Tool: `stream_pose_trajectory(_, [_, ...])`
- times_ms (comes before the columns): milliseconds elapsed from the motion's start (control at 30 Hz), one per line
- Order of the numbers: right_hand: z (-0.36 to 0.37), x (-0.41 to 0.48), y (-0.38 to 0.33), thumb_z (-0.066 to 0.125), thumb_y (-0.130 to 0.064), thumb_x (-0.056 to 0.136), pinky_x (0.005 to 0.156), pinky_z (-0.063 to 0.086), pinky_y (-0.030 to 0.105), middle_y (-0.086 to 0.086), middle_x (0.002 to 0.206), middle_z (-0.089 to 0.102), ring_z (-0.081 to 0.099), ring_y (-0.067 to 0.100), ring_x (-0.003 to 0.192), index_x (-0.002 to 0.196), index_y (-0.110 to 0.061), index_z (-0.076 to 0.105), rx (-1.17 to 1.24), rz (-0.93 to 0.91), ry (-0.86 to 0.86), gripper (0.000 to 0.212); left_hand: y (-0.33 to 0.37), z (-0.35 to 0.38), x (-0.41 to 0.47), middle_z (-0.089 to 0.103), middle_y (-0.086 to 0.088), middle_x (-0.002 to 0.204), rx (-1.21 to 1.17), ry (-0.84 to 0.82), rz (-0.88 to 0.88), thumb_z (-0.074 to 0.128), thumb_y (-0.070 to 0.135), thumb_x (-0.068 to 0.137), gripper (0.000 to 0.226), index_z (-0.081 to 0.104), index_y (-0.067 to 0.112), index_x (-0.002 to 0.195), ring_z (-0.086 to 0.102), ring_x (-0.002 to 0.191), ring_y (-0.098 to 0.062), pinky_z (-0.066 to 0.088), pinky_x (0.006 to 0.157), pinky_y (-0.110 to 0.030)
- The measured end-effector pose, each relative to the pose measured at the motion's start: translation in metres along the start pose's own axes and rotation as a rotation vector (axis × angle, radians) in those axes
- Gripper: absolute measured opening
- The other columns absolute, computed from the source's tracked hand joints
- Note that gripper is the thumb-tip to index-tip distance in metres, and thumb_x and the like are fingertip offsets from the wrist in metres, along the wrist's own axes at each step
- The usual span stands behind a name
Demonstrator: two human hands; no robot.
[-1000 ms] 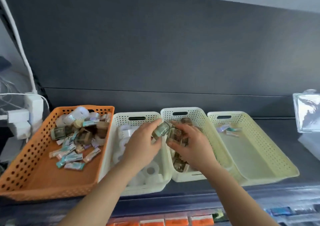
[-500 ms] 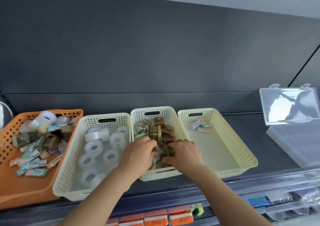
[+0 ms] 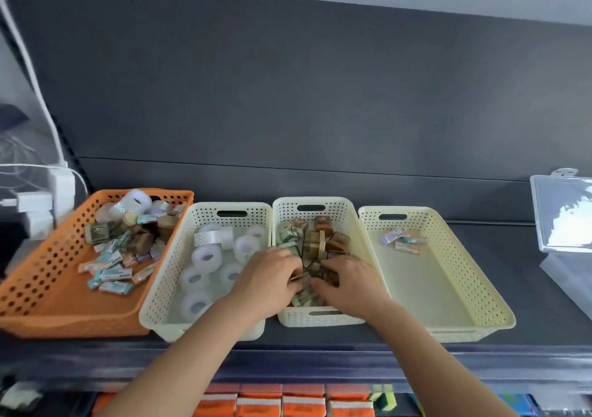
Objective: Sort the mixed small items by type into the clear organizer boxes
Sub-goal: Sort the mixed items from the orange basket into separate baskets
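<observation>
An orange basket at the left of the shelf holds the mixed items, heaped toward its far end. That leaves its near floor bare, and the heap within easy reach of the three cream baskets beside it. These stand side by side, each keeping one type, probably as a halfway stage. The first basket has the white rolls. The middle basket has the small brown and green blocks. The third basket has only a few packets at its far end. Both hands are down in the middle basket, close together. The left hand reaches across the near corner of the roll basket, and the right hand comes in over the near rim. Their fingers are bent into the block pile, seemingly gathering or settling it. Whether either pinches a piece I cannot tell, since the fingertips are buried. A clear box waits well apart at the far right with its lid propped up. It is likely left open so a sorted batch can go straight in.
</observation>
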State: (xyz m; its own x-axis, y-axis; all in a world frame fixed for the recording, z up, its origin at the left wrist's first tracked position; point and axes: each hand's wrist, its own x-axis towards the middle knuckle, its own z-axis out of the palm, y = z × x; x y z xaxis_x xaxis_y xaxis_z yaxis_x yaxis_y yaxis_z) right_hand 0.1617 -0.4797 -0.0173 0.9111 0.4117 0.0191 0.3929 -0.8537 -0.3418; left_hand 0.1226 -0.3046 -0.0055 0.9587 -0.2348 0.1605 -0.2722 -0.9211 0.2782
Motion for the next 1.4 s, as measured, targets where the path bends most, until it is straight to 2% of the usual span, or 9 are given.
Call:
stream_pose_trajectory(200, [0.004, 0.017, -0.034, 0.055, -0.041, 0.088, 0.076, 0.052, 0.030, -0.002, 0.096, 0.067, 0.061, 0.017, 0.092, 0.096, -0.016, 0.070, 0.032, -0.110, 0.199, 0.030, -0.037, -0.021, -0.022, 0.056, 0.010, 0.123, 0.090, 0.076, -0.116, 0.054, 0.031, 0.094, 0.029, 0.059, 0.022, 0.121, 0.049, 0.116, -0.009, 0.042, 0.098, -0.026])
stream_pose_trajectory(467, [0.023, 0.055, -0.121, 0.058, -0.038, 0.088, 0.085, 0.049, 0.033, 0.001, 0.114, 0.064, 0.056, 0.021, 0.107, 0.118, -0.022, 0.064, 0.029, -0.299, 0.111, 0.035, -0.115, -0.067, -0.066, 0.058, 0.004, 0.102, 0.289, 0.064, -0.312, 0.050, 0.019, 0.092, 0.017, 0.062, 0.019, 0.104, 0.054, 0.100, -0.018, 0.044, 0.068, -0.029])
stream_pose_trajectory(600, [0.038, 0.075, -0.172, 0.056, -0.038, 0.088, 0.079, 0.048, 0.031, 0.001, 0.105, 0.064, 0.055, 0.021, 0.107, 0.111, -0.023, 0.067, 0.005, -0.397, 0.080, 0.029, -0.162, -0.080, -0.087, 0.057, 0.004, 0.098, 0.337, 0.012, -0.413, 0.053, 0.024, 0.091, 0.014, 0.064, 0.021, 0.100, 0.055, 0.094, -0.018, 0.042, 0.063, -0.028])
stream_pose_trajectory(700, [0.051, 0.090, -0.213, 0.058, -0.035, 0.088, 0.084, 0.046, 0.031, 0.000, 0.106, 0.065, 0.051, 0.020, 0.110, 0.114, -0.025, 0.065, -0.036, -0.485, 0.006, 0.029, -0.204, -0.082, -0.099, 0.058, 0.001, 0.103, 0.347, -0.110, -0.498, 0.057, 0.012, 0.085, 0.022, 0.065, 0.018, 0.104, 0.057, 0.096, -0.020, 0.049, 0.066, -0.032])
stream_pose_trajectory(900, [0.089, 0.117, -0.277, 0.058, -0.038, 0.086, 0.089, 0.048, 0.040, 0.006, 0.108, 0.063, 0.053, 0.025, 0.106, 0.112, -0.018, 0.064, -0.320, -0.550, -0.214, 0.033, -0.276, -0.072, -0.114, 0.055, -0.003, 0.110, 0.242, -0.231, -0.575, 0.057, 0.009, 0.085, 0.032, 0.061, 0.017, 0.116, 0.055, 0.099, -0.022, 0.051, 0.083, -0.037])
stream_pose_trajectory(1033, [0.118, 0.127, -0.301, 0.063, -0.039, 0.084, 0.086, 0.051, 0.044, 0.011, 0.112, 0.061, 0.056, 0.031, 0.106, 0.113, -0.012, 0.060, -0.370, -0.517, -0.332, 0.040, -0.301, -0.061, -0.115, 0.054, -0.006, 0.122, 0.158, -0.265, -0.590, 0.062, 0.012, 0.084, 0.041, 0.057, 0.015, 0.125, 0.054, 0.109, -0.024, 0.048, 0.094, -0.039])
stream_pose_trajectory(1200, [0.137, 0.134, -0.313, 0.067, -0.036, 0.081, 0.085, 0.052, 0.040, 0.012, 0.115, 0.058, 0.057, 0.031, 0.106, 0.113, -0.009, 0.058, -0.362, -0.453, -0.345, 0.043, -0.312, -0.050, -0.115, 0.045, -0.005, 0.131, 0.096, -0.227, -0.580, 0.061, 0.014, 0.084, 0.048, 0.051, 0.018, 0.131, 0.042, 0.120, -0.026, 0.040, 0.104, -0.040])
stream_pose_trajectory(1300, [0.139, 0.136, -0.316, 0.064, -0.031, 0.083, 0.084, 0.051, 0.038, 0.011, 0.115, 0.060, 0.058, 0.030, 0.106, 0.113, -0.009, 0.057, -0.370, -0.403, -0.356, 0.037, -0.311, -0.051, -0.114, 0.048, -0.001, 0.131, -0.065, -0.217, -0.578, 0.064, 0.033, 0.078, 0.053, 0.051, 0.026, 0.129, 0.048, 0.117, -0.023, 0.042, 0.102, -0.038])
stream_pose_trajectory(1400, [0.140, 0.136, -0.316, 0.060, -0.023, 0.083, 0.082, 0.052, 0.038, 0.010, 0.113, 0.061, 0.059, 0.029, 0.104, 0.110, -0.011, 0.059, -0.379, -0.372, -0.405, 0.030, -0.306, -0.058, -0.112, 0.059, 0.003, 0.112, -0.216, -0.255, -0.591, 0.073, 0.030, 0.073, 0.047, 0.054, 0.025, 0.116, 0.058, 0.099, -0.018, 0.049, 0.086, -0.033])
